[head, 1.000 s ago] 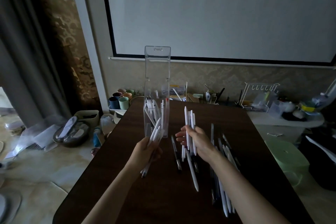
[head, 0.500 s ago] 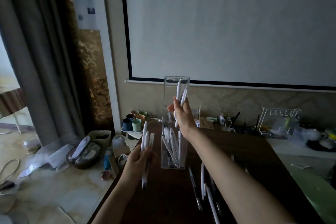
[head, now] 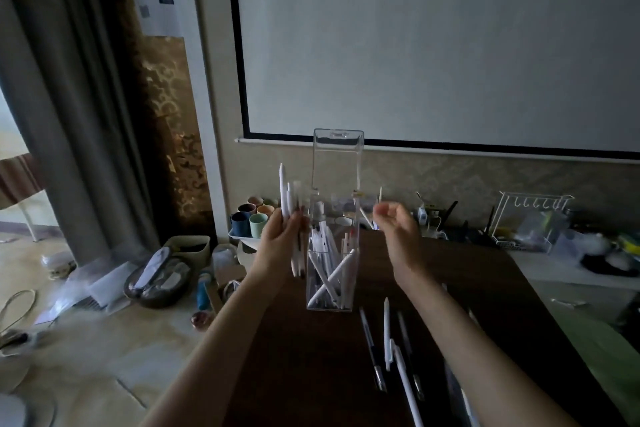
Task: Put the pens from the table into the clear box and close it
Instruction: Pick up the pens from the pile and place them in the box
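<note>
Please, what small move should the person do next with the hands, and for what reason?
Probably move the left hand over the open top of the tall clear plastic box and drop in its bundle of white pens. The bundle is upright just beside the box, the hinged clear lid stands open, and the right hand holds nothing. More pens wait on the dark wooden table.

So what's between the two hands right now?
In the head view, the clear box, lid up, pens inside, stands between the left hand holding pens and the empty right hand.
</note>
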Available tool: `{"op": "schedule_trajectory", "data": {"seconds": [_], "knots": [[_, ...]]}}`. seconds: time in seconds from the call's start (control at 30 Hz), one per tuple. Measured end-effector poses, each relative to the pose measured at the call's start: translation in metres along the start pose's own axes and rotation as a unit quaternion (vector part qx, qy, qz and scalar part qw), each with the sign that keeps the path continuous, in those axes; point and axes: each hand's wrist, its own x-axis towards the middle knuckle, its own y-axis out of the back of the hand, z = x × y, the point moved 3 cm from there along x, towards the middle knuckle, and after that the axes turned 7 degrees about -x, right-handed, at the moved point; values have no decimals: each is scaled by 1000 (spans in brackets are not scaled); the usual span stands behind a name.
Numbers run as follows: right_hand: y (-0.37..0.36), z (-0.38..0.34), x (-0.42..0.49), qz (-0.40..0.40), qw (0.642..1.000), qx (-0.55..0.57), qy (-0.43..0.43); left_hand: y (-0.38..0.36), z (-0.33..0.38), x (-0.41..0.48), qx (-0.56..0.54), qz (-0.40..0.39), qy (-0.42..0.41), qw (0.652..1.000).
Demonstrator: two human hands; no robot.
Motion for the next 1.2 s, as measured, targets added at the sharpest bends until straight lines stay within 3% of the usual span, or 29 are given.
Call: {"op": "schedule_trajectory", "data": {"seconds": [0.17,0.3,0.43,0.57,0.73,0.9,0.97,1.07,1.2], "knots": [[37,36,-21,3,999,-12,-53,-41,8,44,-11,-11,-55,998],[56,48,-34,13,998,-9,-68,-49,-20,63,35,4,-31,999],[70,57,-45,17,996,-18,-81,-36,-49,67,179,9,-10,984],[81,61,-51,32,995,-12,-93,-31,-47,62,345,29,-57,936],[92,67,-62,33,991,-80,-105,-28,-45,-2,311,32,-99,945],[89,90,-82,-71,929,-333,-144,-20,-108,-67,364,-10,81,928],[79,97,-92,-137,892,-401,-159,-19,-133,-78,444,-16,126,887],[71,104,-99,-187,820,-513,-171,-27,-145,-82,547,-4,119,829],[70,108,-98,-145,821,-515,-200,-46,-152,-77,575,-25,151,803]]}}
